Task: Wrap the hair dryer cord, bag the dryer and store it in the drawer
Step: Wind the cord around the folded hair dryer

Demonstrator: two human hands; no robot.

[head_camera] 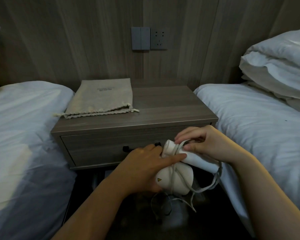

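**Item 1, hair dryer [171, 179], one.** White, folded, held in front of the nightstand [163, 108], below its top edge and just right of the drawer handle [126, 148].

**Cord [215, 179], one.** Several turns lie round the dryer. Slack loops hang beneath it over the dark floor.

**Hands, two.** The left hand [144, 163] grips the dryer body, forefinger laid along the folded handle. The right hand [206, 144] pinches the cord against the handle's end.

**Bag [102, 97], one.** Beige drawstring cloth, flat on the left half of the nightstand top. Its mouth faces the front edge and one string end overhangs the left edge.

**Drawer [102, 144], one.** Closed, in the nightstand front.

**Beds, two.** The left bed [24, 127] and right bed [258, 127] flank the nightstand, mattress edges just beside its sides. A narrow aisle between them holds both arms.

**Pillows [280, 66].** Stacked on the right bed; the count is unclear.

**Wall above the nightstand.** One two-key switch [140, 38] and one socket [158, 39].
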